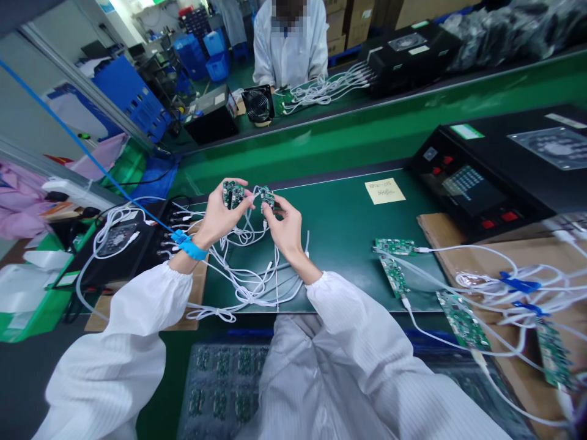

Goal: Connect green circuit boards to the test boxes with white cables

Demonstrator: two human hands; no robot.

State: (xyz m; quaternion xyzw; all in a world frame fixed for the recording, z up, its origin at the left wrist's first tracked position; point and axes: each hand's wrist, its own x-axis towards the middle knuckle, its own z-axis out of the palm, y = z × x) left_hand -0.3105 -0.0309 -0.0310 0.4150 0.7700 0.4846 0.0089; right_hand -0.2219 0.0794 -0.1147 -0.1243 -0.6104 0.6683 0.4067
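Note:
My left hand [222, 211], with a blue wrist strap [192, 247], is closed on a green circuit board [233, 194]. Its thumb and fingertips also reach toward a white cable plug between the two hands; whether they grip it is hard to tell. Just to the right, my right hand [287, 227] pinches a second, smaller-looking circuit board [266, 197] by its edge. A white cable hangs below that board. Under both hands, a tangle of white cables [247, 287] lies on the green work surface [339, 226].
A black tester [486, 177] stands at right, with several cabled boards [463, 321] before it. Another black box [123, 244] with cables sits at left. A yellow note [385, 190] lies on the bench. Below is a tray of boards [220, 391]. A person [291, 49] sits opposite.

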